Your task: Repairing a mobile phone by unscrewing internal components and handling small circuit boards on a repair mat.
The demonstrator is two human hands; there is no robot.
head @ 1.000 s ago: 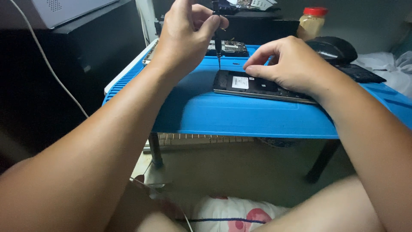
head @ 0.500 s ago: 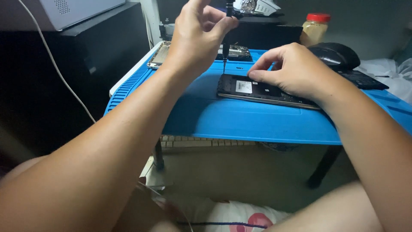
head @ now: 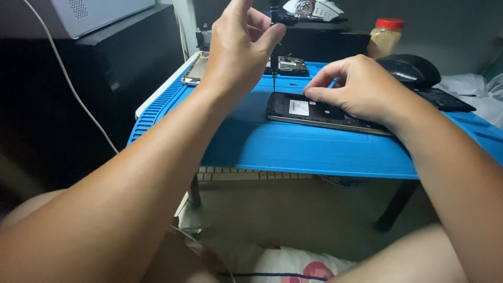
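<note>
Blue silicone mat (head: 314, 149) carries an opened black phone (head: 314, 111) near its middle, well back from the near edge. Right hand (head: 361, 89) presses the phone flat, fingers loosely spread. Left hand (head: 241, 47) pinches a slim screwdriver (head: 273, 57) upright, tip just behind the phone; bare mat lies leftward.

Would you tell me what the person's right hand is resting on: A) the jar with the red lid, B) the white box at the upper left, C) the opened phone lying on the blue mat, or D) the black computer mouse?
C: the right hand lies on the opened phone on the blue mat, while the left hand holds a thin screwdriver upright beside it.
</note>
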